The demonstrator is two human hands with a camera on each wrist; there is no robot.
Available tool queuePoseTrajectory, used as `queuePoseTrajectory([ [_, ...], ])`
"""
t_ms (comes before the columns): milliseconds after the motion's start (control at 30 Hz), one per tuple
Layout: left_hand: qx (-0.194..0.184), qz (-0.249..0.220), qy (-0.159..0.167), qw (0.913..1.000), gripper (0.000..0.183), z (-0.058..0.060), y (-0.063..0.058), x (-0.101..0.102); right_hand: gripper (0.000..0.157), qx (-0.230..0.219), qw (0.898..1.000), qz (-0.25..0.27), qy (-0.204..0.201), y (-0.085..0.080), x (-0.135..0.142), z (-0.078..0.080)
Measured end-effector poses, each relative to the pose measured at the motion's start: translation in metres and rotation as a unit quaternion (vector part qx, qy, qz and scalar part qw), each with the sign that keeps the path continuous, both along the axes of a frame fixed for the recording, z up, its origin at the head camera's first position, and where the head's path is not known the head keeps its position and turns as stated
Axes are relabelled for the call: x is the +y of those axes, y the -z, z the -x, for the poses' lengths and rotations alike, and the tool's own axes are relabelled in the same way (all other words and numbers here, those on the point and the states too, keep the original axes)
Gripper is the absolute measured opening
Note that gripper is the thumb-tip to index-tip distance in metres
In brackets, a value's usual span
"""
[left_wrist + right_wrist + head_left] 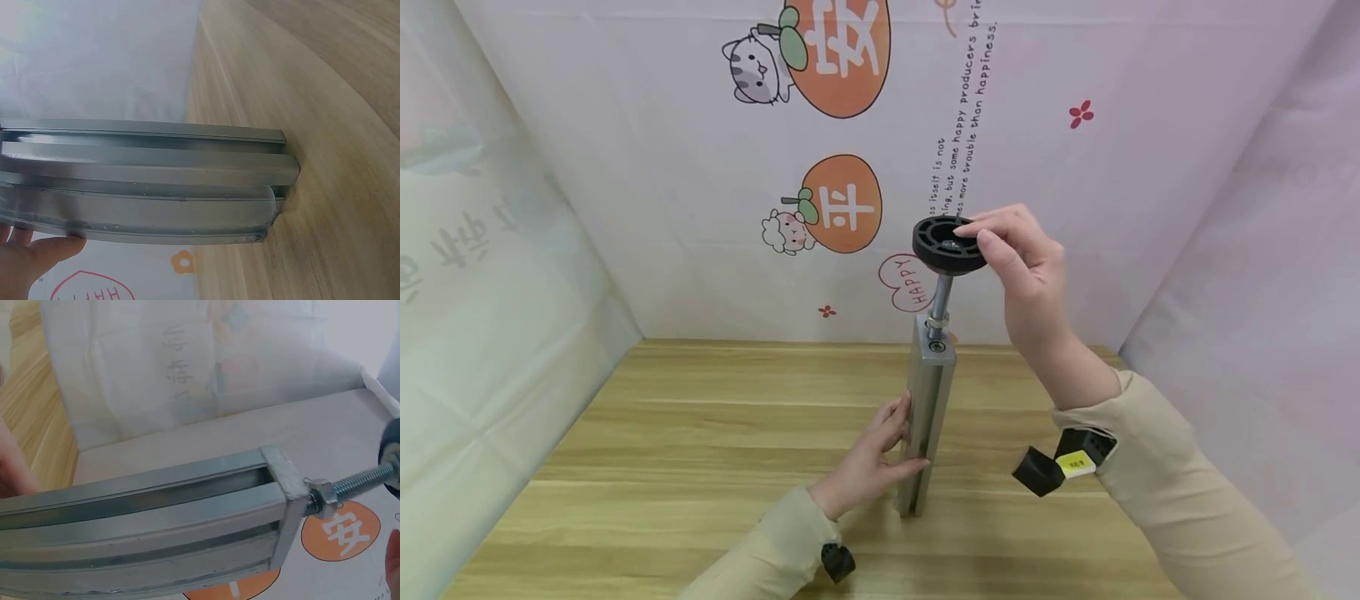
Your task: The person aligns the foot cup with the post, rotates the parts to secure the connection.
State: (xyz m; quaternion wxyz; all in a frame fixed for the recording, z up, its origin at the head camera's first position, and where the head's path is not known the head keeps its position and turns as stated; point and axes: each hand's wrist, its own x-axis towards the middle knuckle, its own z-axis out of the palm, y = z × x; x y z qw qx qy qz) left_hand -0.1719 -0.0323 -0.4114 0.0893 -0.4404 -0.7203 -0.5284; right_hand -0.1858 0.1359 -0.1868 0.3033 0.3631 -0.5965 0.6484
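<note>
An aluminium profile (928,408) with slotted sides stands upright on the wooden table, its lower end (275,219) at the tabletop in the left wrist view. My left hand (874,462) grips its lower half from the left, thumb across the near side. From its top end plate rises a threaded rod (365,482) with a hex nut (324,499) close above the plate. A round black leveling foot (947,250) caps the rod, hollow side up. At the right of its rim, my right hand (1028,271) pinches it, with a fingertip reaching over the hollow.
The wooden table (722,433) runs back to a printed white cloth (700,208) hanging behind. More cloth hangs at the left and right sides. Black wrist cameras sit on both sleeves, the right one (1039,472) jutting toward the profile.
</note>
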Motion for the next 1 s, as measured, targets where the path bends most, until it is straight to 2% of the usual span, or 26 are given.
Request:
queuePoseTrajectory([
  [67,0.003,0.0,-0.001,1.0,0.103,0.0,0.0,0.001,0.03,-0.03,0.999,-0.001,-0.033,-0.002,0.003,0.003],
  [167,0.007,-0.001,0.0,1.0,0.102,0.002,0.0,0.001,0.029,-0.08,0.988,0.0,-0.136,-0.006,0.007,0.011],
  [233,0.007,-0.002,0.0,1.0,0.102,0.002,0.0,0.001,0.031,-0.11,0.972,-0.009,-0.208,-0.009,0.009,0.016],
  [300,0.008,-0.001,-0.002,1.0,0.102,0.003,0.0,0.001,0.035,-0.128,0.952,-0.021,-0.277,-0.011,0.01,0.021],
  [433,0.001,0.001,-0.003,1.0,0.102,0.001,0.002,0.0,0.035,-0.103,0.927,-0.059,-0.355,-0.011,0.007,0.027],
  [533,-0.015,0.001,-0.001,0.9999,0.099,0.0,0.002,0.0,0.035,-0.077,0.92,-0.065,-0.38,-0.008,0.004,0.029],
  [733,-0.061,0.016,-0.005,0.998,0.095,-0.006,0.004,-0.002,0.035,-0.071,0.911,-0.063,-0.401,0.0,0.002,0.032],
  [1000,-0.082,0.031,-0.017,0.996,0.087,-0.005,0.0,-0.001,0.037,-0.05,0.915,-0.054,-0.397,-0.002,0.003,0.032],
])
